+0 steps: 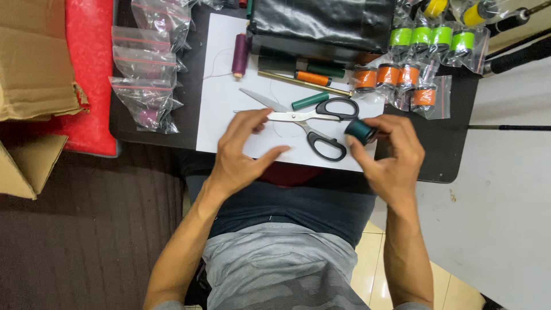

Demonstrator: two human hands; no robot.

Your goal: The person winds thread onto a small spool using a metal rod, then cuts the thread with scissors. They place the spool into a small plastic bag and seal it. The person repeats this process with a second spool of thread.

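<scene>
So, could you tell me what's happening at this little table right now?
A person seated at a small black table holds a dark teal thread spool in the right hand. The left hand hovers, fingers pinched, over the white paper, beside black-handled scissors. Bagged orange spools and green spools lie behind.

Small black table (pixel 447 149). Lying directly on it: a white paper sheet (pixel 221 103) at centre, clear bags (pixel 150 63) in a column at left, a black pouch (pixel 321 23) at the far edge, bagged orange spools (pixel 396 76) and green spools (pixel 430 37) at right.
</scene>
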